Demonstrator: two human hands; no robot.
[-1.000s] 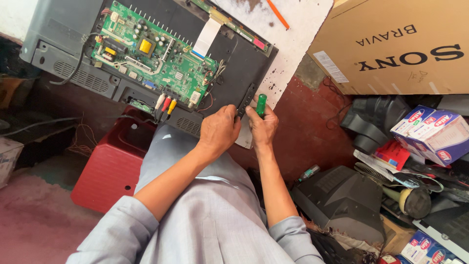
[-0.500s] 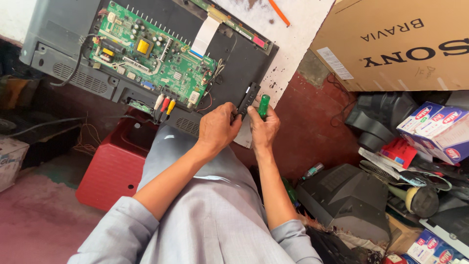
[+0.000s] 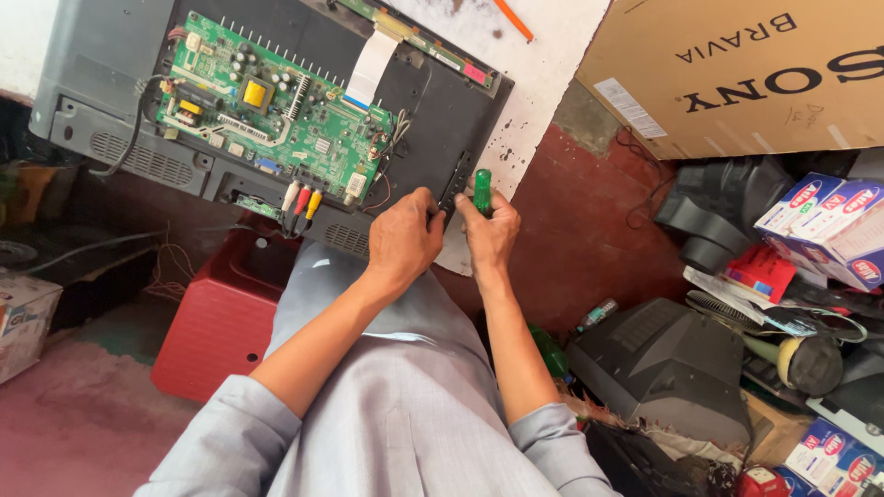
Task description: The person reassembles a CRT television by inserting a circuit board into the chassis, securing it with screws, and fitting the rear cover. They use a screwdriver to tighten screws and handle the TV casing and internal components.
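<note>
- The flat television lies on its front with the back cover already off, so the green circuit board and the white ribbon cable are open to see.
- The board sits in place and its coloured plugs are in; by my judgement the work inside the set is only partly done.
- The left hand is curled, its fingers pinching a narrow black part at the lower right edge of the television's back panel.
- The right hand is closed around a green-handled screwdriver, held upright; the tip is hidden behind the fingers.
- The two hands are just beside each other, almost touching, both at that same black part.
- The circuit board lies to the left of the hands and further from the person, apart from them.
- A red plastic stool stands below the set, and a large cardboard box lies at the right.
</note>
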